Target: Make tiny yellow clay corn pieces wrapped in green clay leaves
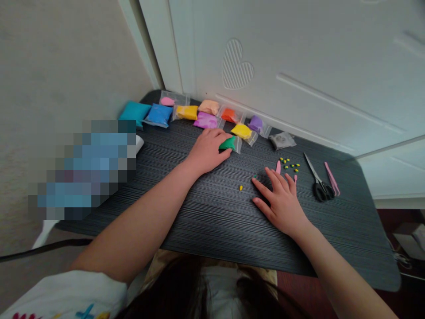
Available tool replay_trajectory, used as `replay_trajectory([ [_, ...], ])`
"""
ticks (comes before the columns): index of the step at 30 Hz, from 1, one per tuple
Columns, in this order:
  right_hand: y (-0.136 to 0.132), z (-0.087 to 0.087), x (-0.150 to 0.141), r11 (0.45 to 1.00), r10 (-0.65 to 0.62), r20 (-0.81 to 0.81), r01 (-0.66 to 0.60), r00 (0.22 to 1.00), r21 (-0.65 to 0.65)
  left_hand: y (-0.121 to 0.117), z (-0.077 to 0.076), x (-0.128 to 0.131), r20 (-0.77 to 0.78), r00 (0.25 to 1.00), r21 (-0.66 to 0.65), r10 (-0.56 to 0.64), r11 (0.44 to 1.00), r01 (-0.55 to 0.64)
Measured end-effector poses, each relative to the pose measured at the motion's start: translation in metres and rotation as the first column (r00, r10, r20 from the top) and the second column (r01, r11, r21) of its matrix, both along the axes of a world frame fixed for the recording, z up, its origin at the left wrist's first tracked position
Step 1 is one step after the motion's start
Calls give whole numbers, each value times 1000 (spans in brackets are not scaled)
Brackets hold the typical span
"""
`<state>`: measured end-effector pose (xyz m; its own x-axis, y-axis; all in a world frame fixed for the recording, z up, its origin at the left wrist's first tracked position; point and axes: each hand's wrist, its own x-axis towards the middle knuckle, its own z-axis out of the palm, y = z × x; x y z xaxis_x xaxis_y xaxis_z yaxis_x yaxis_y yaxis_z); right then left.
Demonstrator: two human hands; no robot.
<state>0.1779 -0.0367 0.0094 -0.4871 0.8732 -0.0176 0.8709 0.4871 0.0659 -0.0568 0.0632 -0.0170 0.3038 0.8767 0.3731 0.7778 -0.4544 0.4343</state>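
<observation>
My left hand (210, 149) has its thumb and fingers around a small bag of green clay (227, 143) on the dark table. My right hand (280, 199) rests open, palm down, its fingers spread. A tiny green bit (255, 177) lies at its index fingertip. To the left of that hand sits a small yellow piece of clay (241, 188) by itself. Just beyond the right fingers are several little yellow-and-green pieces (286, 167). A pink clay tool (278, 167) and another pink tool end (295, 177) stick out near the fingers, partly hidden by them.
Bags of coloured clay, among them blue (159, 115), purple (206, 120), yellow (241, 131) and grey (282, 140), line the table's back edge. Black-handled scissors (319, 181) and pink tweezers (331, 178) lie at right. A blurred-out device (96, 164) stands at left. A white panel (299, 53) rises behind.
</observation>
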Motion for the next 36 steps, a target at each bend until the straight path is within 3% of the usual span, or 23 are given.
replay_trajectory([
  [8,6,6,-9,998,5,-47,-2,999,60,0,0,0,-5,1000,-10,-4,1000,4],
  [16,3,-2,22,959,-237,-146,256,960,122,1,-1,-1,-8,1000,-5,-9,1000,9],
  [20,3,-4,20,948,-269,-149,288,952,131,1,-2,-1,-12,1000,0,-16,1000,16],
  [25,4,-3,16,970,-219,-176,233,960,68,1,-1,-1,-10,1000,-4,-11,1000,11],
  [30,12,5,17,963,-265,-193,267,945,-14,0,0,-1,-7,1000,-11,-12,1000,12],
  [34,23,15,13,956,-289,-95,282,952,-88,0,1,-1,0,1000,-28,-8,1000,8],
  [36,26,17,10,954,-294,-21,292,956,-62,0,1,-1,5,1000,-30,-7,1000,7],
])
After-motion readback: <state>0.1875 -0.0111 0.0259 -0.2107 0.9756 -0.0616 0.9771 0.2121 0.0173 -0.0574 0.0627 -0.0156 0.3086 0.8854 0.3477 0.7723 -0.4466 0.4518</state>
